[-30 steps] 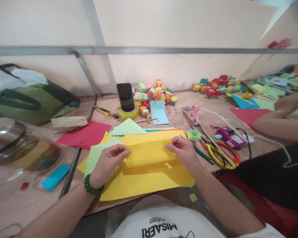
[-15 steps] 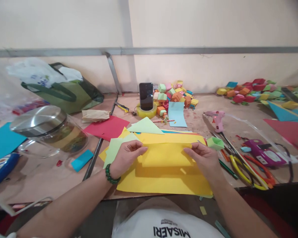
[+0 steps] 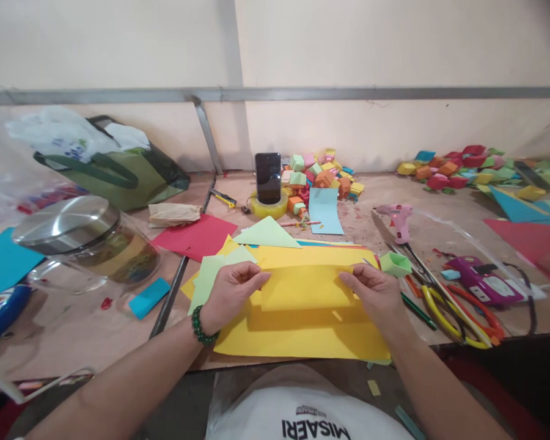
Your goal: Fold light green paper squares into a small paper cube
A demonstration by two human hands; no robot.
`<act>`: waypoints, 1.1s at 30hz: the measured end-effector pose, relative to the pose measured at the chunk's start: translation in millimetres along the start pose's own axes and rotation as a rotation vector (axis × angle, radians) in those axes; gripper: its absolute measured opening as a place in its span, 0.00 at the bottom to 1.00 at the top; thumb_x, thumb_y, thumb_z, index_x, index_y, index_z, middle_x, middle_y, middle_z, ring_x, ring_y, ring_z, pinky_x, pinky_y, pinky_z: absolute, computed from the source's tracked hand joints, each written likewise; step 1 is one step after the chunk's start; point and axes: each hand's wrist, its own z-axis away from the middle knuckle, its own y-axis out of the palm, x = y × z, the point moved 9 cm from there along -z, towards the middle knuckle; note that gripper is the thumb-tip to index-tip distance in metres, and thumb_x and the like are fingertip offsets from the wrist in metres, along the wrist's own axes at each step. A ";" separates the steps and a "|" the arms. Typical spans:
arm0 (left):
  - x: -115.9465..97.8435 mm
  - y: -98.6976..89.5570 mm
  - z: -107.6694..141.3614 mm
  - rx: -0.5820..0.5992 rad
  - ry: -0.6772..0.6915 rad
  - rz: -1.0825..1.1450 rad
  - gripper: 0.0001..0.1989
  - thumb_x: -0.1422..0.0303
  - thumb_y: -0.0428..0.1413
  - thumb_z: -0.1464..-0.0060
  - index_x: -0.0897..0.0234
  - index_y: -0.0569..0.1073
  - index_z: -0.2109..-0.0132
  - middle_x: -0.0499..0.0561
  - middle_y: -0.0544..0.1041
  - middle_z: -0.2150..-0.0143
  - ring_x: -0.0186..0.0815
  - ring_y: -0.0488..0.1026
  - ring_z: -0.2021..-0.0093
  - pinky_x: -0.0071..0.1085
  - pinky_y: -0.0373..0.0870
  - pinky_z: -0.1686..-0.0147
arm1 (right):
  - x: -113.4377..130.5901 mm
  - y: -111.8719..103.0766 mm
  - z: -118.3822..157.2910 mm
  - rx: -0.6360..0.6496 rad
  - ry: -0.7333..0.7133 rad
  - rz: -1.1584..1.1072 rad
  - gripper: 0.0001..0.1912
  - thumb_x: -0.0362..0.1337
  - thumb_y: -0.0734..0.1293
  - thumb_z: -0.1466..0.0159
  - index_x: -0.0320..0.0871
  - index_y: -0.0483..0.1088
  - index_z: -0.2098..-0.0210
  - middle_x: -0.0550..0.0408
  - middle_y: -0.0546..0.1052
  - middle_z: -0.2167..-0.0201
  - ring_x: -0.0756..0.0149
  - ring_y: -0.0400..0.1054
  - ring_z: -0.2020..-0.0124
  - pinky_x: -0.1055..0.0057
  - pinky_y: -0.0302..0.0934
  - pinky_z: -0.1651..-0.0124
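Observation:
Between my two hands is a yellow paper strip (image 3: pixel 307 287), pinched at its upper corners and raised over a large yellow sheet (image 3: pixel 302 339), on which it casts a shadow. My left hand (image 3: pixel 238 287), with a green bead bracelet (image 3: pixel 203 326) at the wrist, closes thumb and fingers on the left corner. My right hand (image 3: pixel 371 290) pinches the right corner the same way. Beneath and behind the yellow sheet lie pale green sheets (image 3: pixel 268 233). Just past my right hand sits a small green paper box (image 3: pixel 395 264).
A phone (image 3: pixel 268 177) stands in a tape roll (image 3: pixel 269 206) by a heap of paper boxes (image 3: pixel 325 177). To the right are a pink glue gun (image 3: pixel 399 220), scissors (image 3: pixel 453 318) and a purple power strip (image 3: pixel 483 281). A lidded glass jar (image 3: pixel 128 250) stands left.
The view has shifted very slightly. Both hands keep their pinch on the yellow strip, which stays in nearly the same place.

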 end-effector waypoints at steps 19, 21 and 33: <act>11.9 13.0 -9.6 0.058 0.215 -0.598 0.11 0.66 0.50 0.51 0.63 0.61 0.78 0.44 0.65 0.81 0.30 0.60 0.78 0.26 0.56 0.76 | 21.2 23.8 8.5 0.131 -0.168 0.713 0.12 0.43 0.60 0.38 0.44 0.61 0.75 0.61 0.65 0.81 0.70 0.58 0.79 0.73 0.49 0.74; 17.0 22.1 -10.7 0.120 0.239 -0.756 0.09 0.68 0.50 0.50 0.62 0.61 0.77 0.45 0.65 0.80 0.31 0.62 0.76 0.28 0.57 0.74 | 17.0 30.4 10.6 0.177 -0.156 0.895 0.11 0.39 0.61 0.38 0.44 0.61 0.75 0.58 0.68 0.79 0.68 0.61 0.77 0.73 0.49 0.72; -11.5 63.0 13.1 0.684 0.617 -0.872 0.20 0.80 0.42 0.47 0.62 0.75 0.56 0.55 0.77 0.58 0.37 0.71 0.57 0.34 0.64 0.54 | 8.4 44.3 15.0 0.312 -0.139 1.253 0.07 0.36 0.59 0.34 0.42 0.67 0.64 0.53 0.76 0.69 0.64 0.68 0.69 0.71 0.52 0.72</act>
